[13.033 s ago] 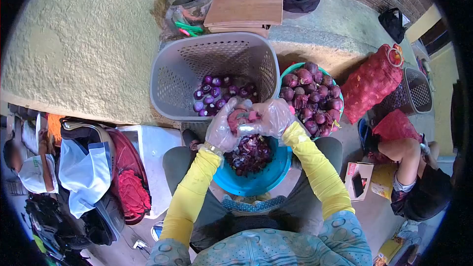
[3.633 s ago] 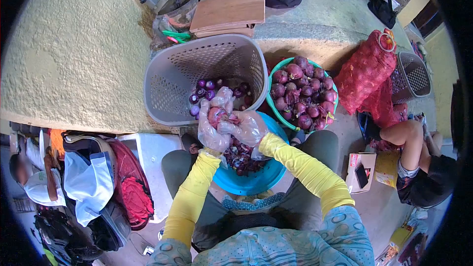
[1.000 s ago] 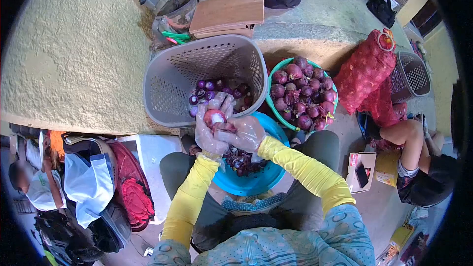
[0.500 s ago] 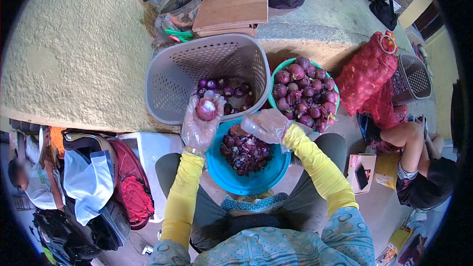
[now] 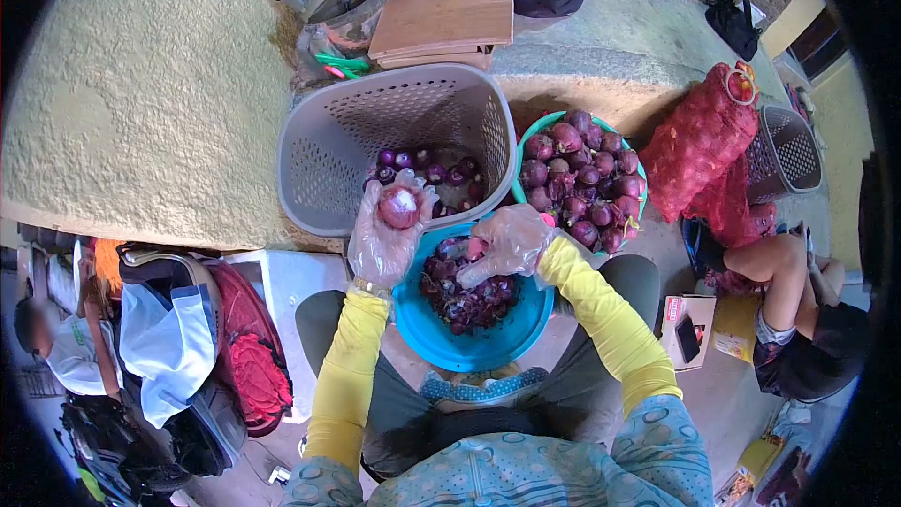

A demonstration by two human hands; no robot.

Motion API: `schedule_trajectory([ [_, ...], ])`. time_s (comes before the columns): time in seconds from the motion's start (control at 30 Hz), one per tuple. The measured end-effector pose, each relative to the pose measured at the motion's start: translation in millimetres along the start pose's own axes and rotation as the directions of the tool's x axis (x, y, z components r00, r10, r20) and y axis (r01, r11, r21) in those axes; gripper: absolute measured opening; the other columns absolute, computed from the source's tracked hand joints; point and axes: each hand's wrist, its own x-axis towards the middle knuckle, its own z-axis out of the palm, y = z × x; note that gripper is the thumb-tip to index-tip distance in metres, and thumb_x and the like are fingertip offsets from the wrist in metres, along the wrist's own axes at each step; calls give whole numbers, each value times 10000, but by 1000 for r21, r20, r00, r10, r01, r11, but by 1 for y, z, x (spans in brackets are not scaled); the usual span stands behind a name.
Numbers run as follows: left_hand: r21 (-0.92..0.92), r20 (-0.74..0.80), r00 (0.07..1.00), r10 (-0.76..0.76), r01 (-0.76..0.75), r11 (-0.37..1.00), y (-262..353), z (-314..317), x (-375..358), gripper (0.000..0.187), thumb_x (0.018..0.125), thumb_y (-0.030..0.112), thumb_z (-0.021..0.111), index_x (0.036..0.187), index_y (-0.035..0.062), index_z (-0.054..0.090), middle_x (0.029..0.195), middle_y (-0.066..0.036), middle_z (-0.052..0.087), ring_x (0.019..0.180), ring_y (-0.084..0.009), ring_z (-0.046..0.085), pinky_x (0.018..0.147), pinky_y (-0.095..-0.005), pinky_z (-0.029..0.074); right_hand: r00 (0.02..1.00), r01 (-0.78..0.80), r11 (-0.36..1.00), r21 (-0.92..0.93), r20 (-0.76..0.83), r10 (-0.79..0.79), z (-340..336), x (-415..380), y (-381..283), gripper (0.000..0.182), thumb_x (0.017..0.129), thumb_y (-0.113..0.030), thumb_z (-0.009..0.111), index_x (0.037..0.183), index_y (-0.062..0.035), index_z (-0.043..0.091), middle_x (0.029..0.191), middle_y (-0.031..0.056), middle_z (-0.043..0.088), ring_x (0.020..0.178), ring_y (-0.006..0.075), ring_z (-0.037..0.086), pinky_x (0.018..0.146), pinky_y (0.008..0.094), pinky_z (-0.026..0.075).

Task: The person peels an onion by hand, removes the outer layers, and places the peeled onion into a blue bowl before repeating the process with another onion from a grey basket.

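In a clear plastic glove, my left hand (image 5: 383,246) holds a red onion (image 5: 400,207) with a pale cut patch facing up, at the near edge of the grey basket (image 5: 314,174). Several shiny purple onions (image 5: 435,173) lie inside that basket. My gloved right hand (image 5: 511,246) is over the blue basin (image 5: 427,347), fingers curled round something small and pink that I cannot make out clearly. Onion skins (image 5: 474,305) fill the middle of the basin. A green tub (image 5: 518,190) heaped with unpeeled red onions (image 5: 582,174) stands to the right.
A red mesh sack (image 5: 690,141) of onions leans at the right, beside another grey basket (image 5: 788,150). A seated person (image 5: 784,272) is at far right, another person (image 5: 80,347) at far left. A box with a phone (image 5: 688,339) lies right of my knee.
My right hand has turned and its fingers have opened out downward over the basin, showing a pink thing. My left hand still holds the onion, shifted very slightly.
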Motion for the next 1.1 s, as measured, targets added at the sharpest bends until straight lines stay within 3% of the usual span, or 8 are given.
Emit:
schedule_trajectory([
  [0.27,62,77,997,-28,23,998,-3,6,0,518,1048,340,569,1367,-64,515,1289,-196,582,1213,-349,577,1092,-523,490,967,63,972,225,-253,-4,13,10,20,451,933,-508,685,948,-58,656,749,162,684,738,344,712,698,447,541],
  [0.33,83,101,995,-21,13,996,-6,7,1,520,1050,334,566,1379,-64,501,1313,-203,569,1225,-357,572,1112,-535,473,956,120,836,535,-291,49,19,17,27,406,1010,-447,611,1011,-41,604,734,139,665,698,293,696,687,418,539],
  [0.37,124,102,995,0,-12,992,-8,12,-1,523,1056,336,557,1403,-48,480,1323,-209,560,1228,-363,570,1115,-542,470,941,152,848,507,-336,32,18,19,27,403,1029,-420,596,1035,-19,562,778,107,659,679,182,631,665,381,525],
  [0.5,172,110,993,47,-66,983,-11,9,1,523,1069,344,537,1453,4,435,1335,-212,551,1232,-375,568,1125,-569,457,894,254,750,610,-445,59,22,22,22,379,1015,-382,640,1011,-12,556,828,85,654,703,126,565,664,358,512],
  [0.57,156,140,990,24,-46,987,-12,3,4,514,1072,355,528,1451,18,446,1340,-201,553,1231,-368,573,1106,-564,471,941,204,544,814,-317,120,29,26,20,374,965,-340,728,998,-11,554,847,66,645,744,105,529,683,343,507],
  [0.6,143,172,985,2,-27,989,-11,1,5,506,1075,366,519,1450,32,457,1345,-190,555,1231,-361,578,1087,-558,484,941,205,543,814,-317,119,27,26,16,374,965,-340,728,998,-11,554,847,66,645,744,105,529,683,343,507],
  [0.67,156,173,985,5,-33,987,-16,1,5,507,1077,376,512,1450,37,464,1344,-179,566,1223,-344,587,1062,-534,500,926,155,815,559,-369,77,19,22,5,397,909,-328,797,993,-14,569,823,74,639,743,123,545,702,336,507],
  [1.1,373,207,971,-117,32,927,-20,18,3,423,1038,233,602,1415,69,502,1379,-126,572,1252,-249,577,1005,-401,541,855,135,884,448,-504,125,10,26,7,477,815,-394,860,1013,-47,598,828,166,666,734,336,659,711,407,530],
])
